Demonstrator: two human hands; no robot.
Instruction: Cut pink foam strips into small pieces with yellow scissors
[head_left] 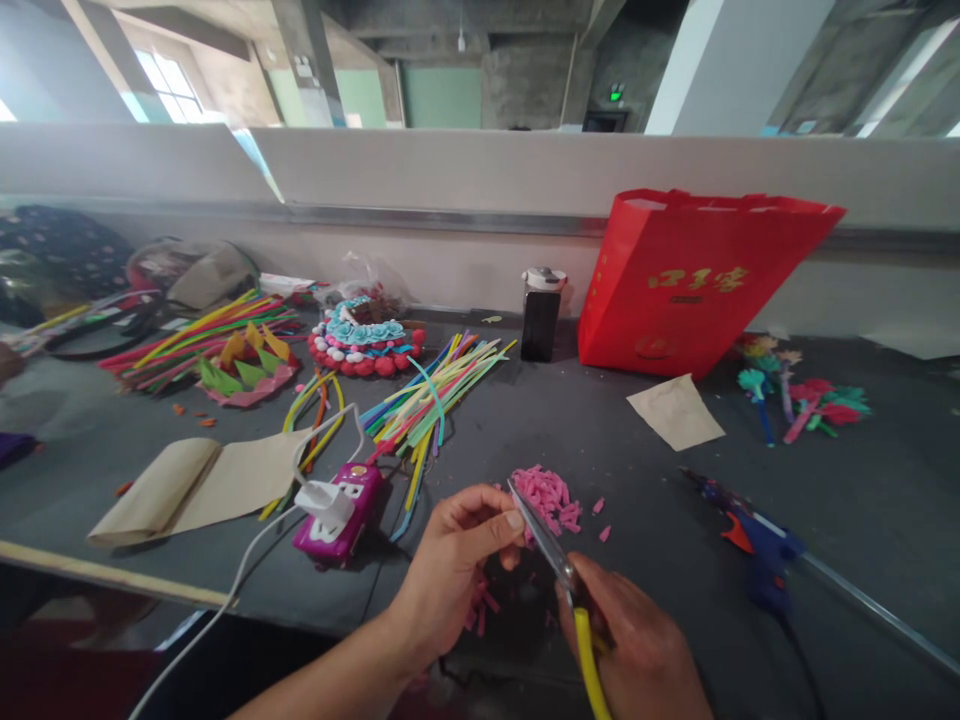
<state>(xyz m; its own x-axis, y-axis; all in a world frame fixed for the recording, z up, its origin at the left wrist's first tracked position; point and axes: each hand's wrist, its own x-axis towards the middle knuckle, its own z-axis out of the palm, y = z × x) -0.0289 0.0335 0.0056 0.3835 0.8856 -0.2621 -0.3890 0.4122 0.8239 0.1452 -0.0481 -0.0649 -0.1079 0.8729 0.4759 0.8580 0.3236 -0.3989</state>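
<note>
My right hand (pixel 637 640) grips a pair of scissors (pixel 551 550) with yellow handles, the blades pointing up and left. Close to the blade tips, my left hand (pixel 457 555) is closed in a pinch, thumb against fingers. Whatever sits between those fingertips is too small or hidden to make out. A heap of small pink cut pieces (pixel 546 495) lies on the dark table just beyond both hands, with a couple of loose bits to its right. More pink pieces (pixel 481 605) show below my left hand, partly covered by it.
A magenta power strip (pixel 341 515) with a white plug and cable stands left of my hands. Colourful pipe cleaners (pixel 442 390) lie behind. On the right are a blue glue gun (pixel 757 550), brown paper (pixel 677 413) and a red bag (pixel 690 290). A black bottle (pixel 541 320) stands at the back.
</note>
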